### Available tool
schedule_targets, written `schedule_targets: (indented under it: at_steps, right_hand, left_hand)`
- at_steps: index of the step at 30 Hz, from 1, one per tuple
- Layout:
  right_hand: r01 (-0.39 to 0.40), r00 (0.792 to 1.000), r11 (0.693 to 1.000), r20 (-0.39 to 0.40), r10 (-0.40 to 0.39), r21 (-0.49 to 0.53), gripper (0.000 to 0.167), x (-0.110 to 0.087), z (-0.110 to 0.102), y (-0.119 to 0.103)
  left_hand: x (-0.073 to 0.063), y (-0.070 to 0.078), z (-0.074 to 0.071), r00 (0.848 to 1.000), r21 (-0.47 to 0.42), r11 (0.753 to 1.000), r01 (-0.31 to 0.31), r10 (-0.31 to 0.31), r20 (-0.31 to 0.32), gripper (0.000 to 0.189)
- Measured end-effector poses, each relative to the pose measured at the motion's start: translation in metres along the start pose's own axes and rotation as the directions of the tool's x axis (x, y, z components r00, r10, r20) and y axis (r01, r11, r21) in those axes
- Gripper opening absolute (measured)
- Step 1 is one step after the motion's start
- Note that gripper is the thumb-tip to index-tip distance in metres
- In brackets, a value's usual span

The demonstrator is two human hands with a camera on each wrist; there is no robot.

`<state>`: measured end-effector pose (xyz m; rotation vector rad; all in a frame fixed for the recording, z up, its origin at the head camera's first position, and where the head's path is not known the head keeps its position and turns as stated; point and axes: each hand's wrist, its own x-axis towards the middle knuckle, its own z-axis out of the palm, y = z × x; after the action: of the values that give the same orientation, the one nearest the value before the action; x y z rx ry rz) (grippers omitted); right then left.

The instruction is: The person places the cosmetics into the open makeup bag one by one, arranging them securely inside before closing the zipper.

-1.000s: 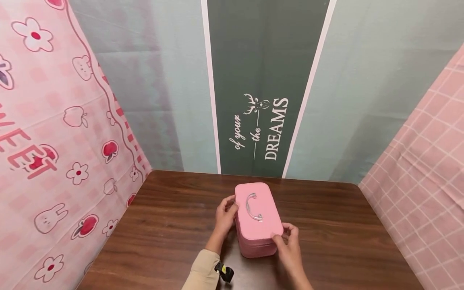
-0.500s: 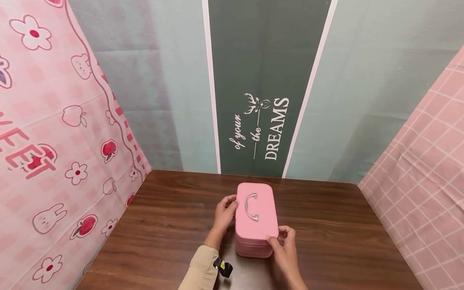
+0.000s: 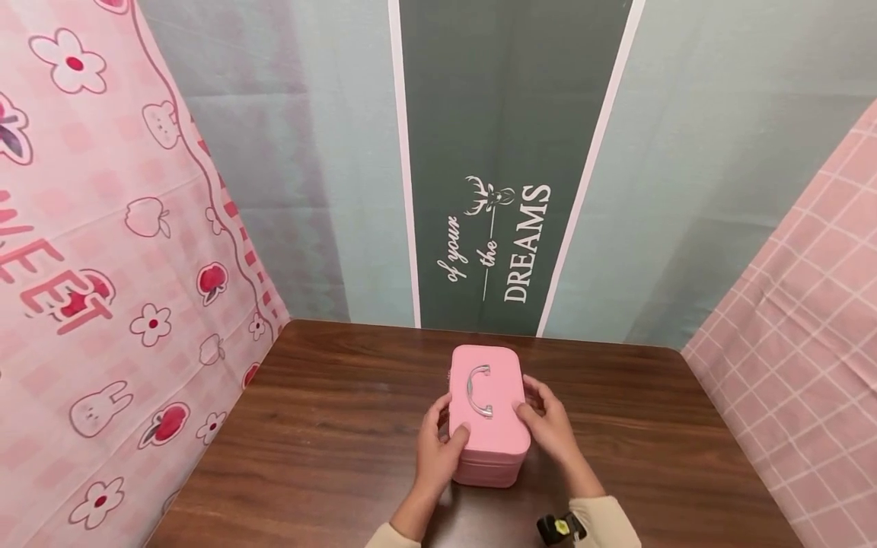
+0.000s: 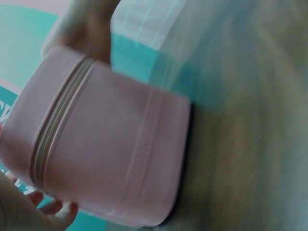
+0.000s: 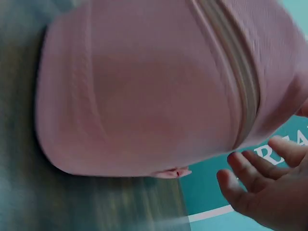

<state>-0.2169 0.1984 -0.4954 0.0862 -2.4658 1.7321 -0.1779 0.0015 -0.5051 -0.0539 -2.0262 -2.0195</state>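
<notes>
A pink zippered vanity case (image 3: 503, 380) with a closed lid stands on the wooden table, its silver handle (image 3: 473, 392) on top. My left hand (image 3: 437, 449) grips the near left edge of the case, thumb on the lid and fingers down the side. On the opposite side is my right hand (image 3: 550, 426), its thumb at the lid's right edge. In the right wrist view, the fingers (image 5: 248, 180) are spread and relaxed beside the case. The zipper (image 4: 60, 120) runs closed under the lid in the left wrist view. A small pink tab (image 5: 172, 173) sticks out from one side.
The brown wooden table (image 3: 329, 434) extends around the case. A green and grey curtain (image 3: 507, 114) with white lettering hangs behind it, with pink patterned cloths (image 3: 164, 365) at both sides. A black strap (image 3: 558, 527) sits at the right sleeve.
The case has turned slightly, so its sides stand straighter. My left hand has moved nearer, its thumb onto the lid, while my right hand has moved farther back along the right side.
</notes>
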Motion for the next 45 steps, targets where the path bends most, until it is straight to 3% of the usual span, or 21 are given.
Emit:
schedule_targets:
  at_steps: [3,7,14,18,23,30,36,41,45]
  right_hand:
    - [0.051,0.998,0.999,0.032,-0.051,0.003,0.047,0.017,-0.003,0.004]
    - [0.075,0.995,0.997,0.065,-0.075,0.014,0.048,0.034,-0.003,0.009]
    - [-0.05,0.993,0.988,0.113,0.033,0.149,0.052,0.047,0.001,0.017]
    - [-0.092,0.989,0.966,0.139,0.059,0.242,0.053,0.045,0.002,0.009]
    - [-0.086,0.99,0.965,0.133,0.054,0.246,0.053,0.037,0.001,-0.016]
    - [-0.101,0.991,0.961,0.108,0.075,0.257,0.052,0.044,0.005,0.016]
    - [-0.111,0.993,0.95,0.072,0.093,0.291,0.054,0.035,0.008,0.02]
    - [-0.114,0.993,0.92,0.049,0.104,0.375,0.063,0.027,0.011,0.019]
    - [-0.085,0.995,0.915,-0.011,0.097,0.395,0.067,0.022,0.014,0.022]
  left_hand:
    - [-0.012,-0.003,0.004,0.999,0.027,0.999,-0.036,0.037,-0.033,0.055]
    - [-0.023,0.004,0.007,0.996,0.052,0.998,-0.02,0.024,-0.082,0.058]
    - [-0.034,0.036,0.008,0.992,0.049,0.998,0.04,-0.034,-0.124,0.051]
    - [-0.032,0.038,0.008,0.992,0.021,0.999,0.033,-0.03,-0.124,0.05]
    - [-0.029,0.028,0.01,0.992,-0.004,1.0,0.007,-0.008,-0.125,0.05]
    - [-0.03,0.034,0.005,0.995,-0.012,0.999,0.039,-0.04,-0.087,0.048]
    - [-0.022,0.035,-0.006,0.996,-0.016,0.996,0.084,-0.084,-0.004,0.047]
    - [-0.011,0.032,-0.014,0.999,0.008,0.999,0.036,-0.036,0.002,0.042]
    - [0.0,0.024,-0.018,1.0,0.016,1.0,0.014,-0.013,-0.018,0.034]
